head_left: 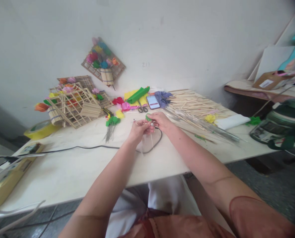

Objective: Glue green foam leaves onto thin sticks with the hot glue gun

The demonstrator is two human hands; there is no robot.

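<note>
Over the middle of the white table, my left hand (139, 129) and my right hand (161, 120) are close together, fingers bent round small items. A small green piece (148, 117) is between the fingertips of my right hand. From between the hands a thin pale stick (151, 140) points down toward the tabletop. The fingers of my left hand are pressed together near the stick's upper end; exactly what they pinch is too small to tell. Black scissors (142, 109) and a phone (153, 102) lie just beyond the hands.
Green paper pieces on thin wires (112, 121), lattice panels with paper flowers (75, 102) and yellow tape (41, 130) are at left. Many wooden sticks (192, 102) and a big green-lidded jar (278, 122) are at right. A black cable (87, 147) crosses the table (87, 178).
</note>
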